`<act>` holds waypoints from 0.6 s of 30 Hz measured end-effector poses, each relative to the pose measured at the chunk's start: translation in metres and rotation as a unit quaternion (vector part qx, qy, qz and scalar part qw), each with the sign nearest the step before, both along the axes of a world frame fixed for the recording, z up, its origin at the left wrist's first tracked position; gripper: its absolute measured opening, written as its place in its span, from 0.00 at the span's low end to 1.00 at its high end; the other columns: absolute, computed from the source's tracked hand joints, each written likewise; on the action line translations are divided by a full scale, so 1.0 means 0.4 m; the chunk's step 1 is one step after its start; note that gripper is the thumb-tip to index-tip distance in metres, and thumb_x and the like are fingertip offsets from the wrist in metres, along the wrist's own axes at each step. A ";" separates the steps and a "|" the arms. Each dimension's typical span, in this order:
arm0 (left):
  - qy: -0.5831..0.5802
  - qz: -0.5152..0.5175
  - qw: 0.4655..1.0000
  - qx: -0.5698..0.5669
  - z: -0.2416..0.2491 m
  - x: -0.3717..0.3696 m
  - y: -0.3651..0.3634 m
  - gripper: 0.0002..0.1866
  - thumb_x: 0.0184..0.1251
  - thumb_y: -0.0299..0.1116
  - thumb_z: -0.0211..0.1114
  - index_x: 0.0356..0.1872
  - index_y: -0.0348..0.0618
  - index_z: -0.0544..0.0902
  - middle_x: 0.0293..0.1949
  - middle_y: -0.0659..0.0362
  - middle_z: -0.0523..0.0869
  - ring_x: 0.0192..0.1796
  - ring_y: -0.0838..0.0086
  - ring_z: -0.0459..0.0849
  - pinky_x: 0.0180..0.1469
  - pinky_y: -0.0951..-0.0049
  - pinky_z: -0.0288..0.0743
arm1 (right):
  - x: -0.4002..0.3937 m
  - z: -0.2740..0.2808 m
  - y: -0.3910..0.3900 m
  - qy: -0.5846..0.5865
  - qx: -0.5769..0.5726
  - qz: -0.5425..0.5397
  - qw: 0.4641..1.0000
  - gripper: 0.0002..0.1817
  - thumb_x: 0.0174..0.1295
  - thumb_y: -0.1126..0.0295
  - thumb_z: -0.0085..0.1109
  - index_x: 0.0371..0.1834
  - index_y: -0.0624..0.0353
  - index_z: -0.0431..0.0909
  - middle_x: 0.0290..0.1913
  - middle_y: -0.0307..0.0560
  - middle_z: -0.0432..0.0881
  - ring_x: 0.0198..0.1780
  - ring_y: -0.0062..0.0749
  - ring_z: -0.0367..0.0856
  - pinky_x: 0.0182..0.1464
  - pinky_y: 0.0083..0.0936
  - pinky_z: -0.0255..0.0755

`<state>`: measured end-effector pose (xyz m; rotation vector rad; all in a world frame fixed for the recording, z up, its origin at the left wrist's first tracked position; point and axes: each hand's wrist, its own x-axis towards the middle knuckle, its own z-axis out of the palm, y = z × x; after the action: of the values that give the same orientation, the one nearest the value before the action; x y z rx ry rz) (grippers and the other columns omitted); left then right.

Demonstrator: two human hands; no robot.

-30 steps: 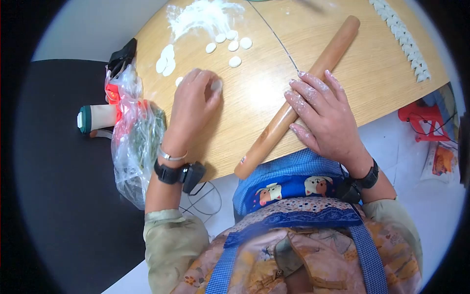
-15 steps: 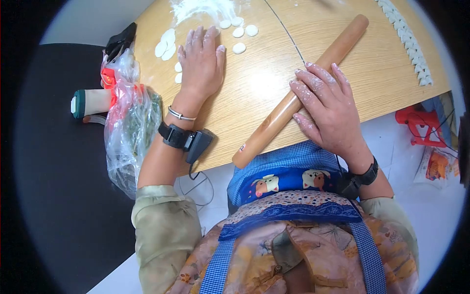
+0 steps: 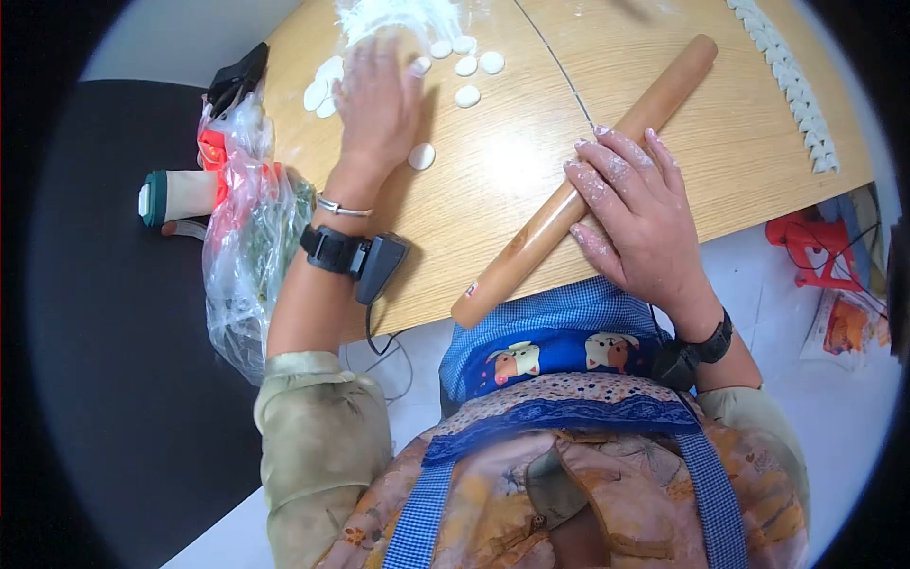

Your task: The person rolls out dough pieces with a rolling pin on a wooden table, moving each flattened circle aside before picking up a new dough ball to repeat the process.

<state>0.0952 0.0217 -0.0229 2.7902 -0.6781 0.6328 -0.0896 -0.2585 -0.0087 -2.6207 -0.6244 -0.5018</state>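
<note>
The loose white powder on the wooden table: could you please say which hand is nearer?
Left. The left hand is at the near edge of the powder; the right hand is farther off, on the brown wooden rolling pin.

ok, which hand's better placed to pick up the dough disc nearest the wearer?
Probably left: the left hand is close beside that dough disc; the right hand is farther off, on the rolling pin.

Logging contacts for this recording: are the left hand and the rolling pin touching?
Apart. The head view shows a clear stretch of tabletop between the left hand and the rolling pin.
</note>
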 end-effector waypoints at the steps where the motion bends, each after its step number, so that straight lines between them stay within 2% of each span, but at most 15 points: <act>1: 0.002 -0.004 1.000 0.002 0.002 0.002 0.002 0.28 0.85 0.47 0.49 0.78 0.44 0.68 0.77 0.39 0.67 0.81 0.43 0.61 0.79 0.35 0.50 | 0.000 0.000 0.000 -0.004 0.000 0.001 1.000 0.30 0.56 0.61 0.73 0.64 0.55 0.81 0.66 0.46 0.80 0.75 0.43 0.72 0.81 0.56 0.55; 3: 0.003 0.005 0.999 -0.045 0.004 -0.008 0.009 0.30 0.83 0.49 0.50 0.78 0.45 0.67 0.78 0.42 0.67 0.82 0.42 0.58 0.78 0.27 0.46 | -0.006 -0.001 0.002 -0.005 -0.002 0.006 1.000 0.30 0.57 0.61 0.73 0.64 0.55 0.81 0.66 0.46 0.80 0.75 0.43 0.72 0.81 0.56 0.55; 4: 0.002 0.008 0.999 -0.046 0.002 -0.030 -0.006 0.30 0.83 0.49 0.50 0.78 0.45 0.67 0.78 0.42 0.67 0.82 0.42 0.58 0.78 0.27 0.46 | -0.005 0.000 0.002 -0.002 -0.005 0.005 1.000 0.30 0.57 0.61 0.73 0.64 0.55 0.81 0.66 0.46 0.80 0.75 0.44 0.72 0.81 0.56 0.55; 6: 0.022 0.033 0.996 0.083 -0.014 -0.080 -0.040 0.30 0.84 0.49 0.51 0.78 0.44 0.67 0.77 0.38 0.67 0.81 0.44 0.61 0.81 0.37 0.48 | 0.001 0.001 0.002 -0.002 -0.007 0.007 1.000 0.30 0.57 0.61 0.73 0.64 0.55 0.81 0.66 0.47 0.80 0.75 0.44 0.72 0.81 0.56 0.55; 7: 0.020 0.033 0.996 0.084 -0.005 -0.078 -0.041 0.30 0.84 0.49 0.51 0.78 0.44 0.67 0.77 0.38 0.67 0.81 0.44 0.61 0.81 0.37 0.48 | 0.000 -0.001 0.002 -0.006 -0.009 0.004 1.000 0.30 0.57 0.61 0.73 0.64 0.55 0.81 0.66 0.47 0.80 0.75 0.44 0.72 0.81 0.56 0.55; 9: -0.062 -0.008 0.988 0.139 0.006 -0.077 -0.044 0.29 0.83 0.46 0.52 0.78 0.42 0.68 0.77 0.37 0.67 0.79 0.44 0.63 0.79 0.40 0.51 | -0.005 -0.002 0.002 -0.011 -0.013 0.002 1.000 0.30 0.57 0.61 0.73 0.65 0.55 0.81 0.66 0.47 0.80 0.75 0.44 0.71 0.81 0.56 0.55; 10: -0.067 -0.007 0.988 0.137 0.013 -0.074 -0.043 0.29 0.83 0.46 0.52 0.78 0.42 0.68 0.77 0.37 0.67 0.79 0.44 0.63 0.79 0.40 0.51 | -0.003 -0.004 0.000 -0.010 -0.009 0.005 1.000 0.30 0.57 0.61 0.72 0.65 0.55 0.80 0.66 0.47 0.80 0.75 0.44 0.71 0.81 0.56 0.55; 12: -0.004 -0.009 0.999 0.030 0.024 -0.083 -0.028 0.29 0.82 0.44 0.54 0.77 0.42 0.68 0.77 0.37 0.66 0.78 0.42 0.64 0.78 0.40 0.53 | -0.003 -0.005 0.000 -0.010 0.000 0.002 1.000 0.30 0.57 0.61 0.72 0.65 0.55 0.80 0.66 0.47 0.80 0.75 0.44 0.71 0.81 0.56 0.55; 15: 0.041 -0.050 0.997 0.033 0.015 -0.146 -0.010 0.30 0.81 0.44 0.56 0.77 0.42 0.68 0.77 0.38 0.65 0.78 0.41 0.63 0.78 0.41 0.54 | -0.005 -0.003 0.001 -0.006 0.000 0.000 1.000 0.30 0.57 0.61 0.72 0.65 0.54 0.80 0.67 0.47 0.80 0.75 0.43 0.71 0.81 0.56 0.55; 18: 0.038 -0.015 0.996 0.080 0.000 -0.158 0.032 0.31 0.80 0.43 0.59 0.78 0.41 0.67 0.77 0.37 0.65 0.79 0.41 0.63 0.79 0.43 0.54 | -0.004 0.000 -0.001 0.001 0.000 0.005 1.000 0.30 0.58 0.61 0.72 0.66 0.54 0.80 0.68 0.47 0.79 0.75 0.43 0.71 0.81 0.55 0.54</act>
<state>0.0321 0.0344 -0.0229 2.9264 -0.7875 0.4820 -0.0912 -0.2589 -0.0088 -2.6172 -0.6363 -0.4948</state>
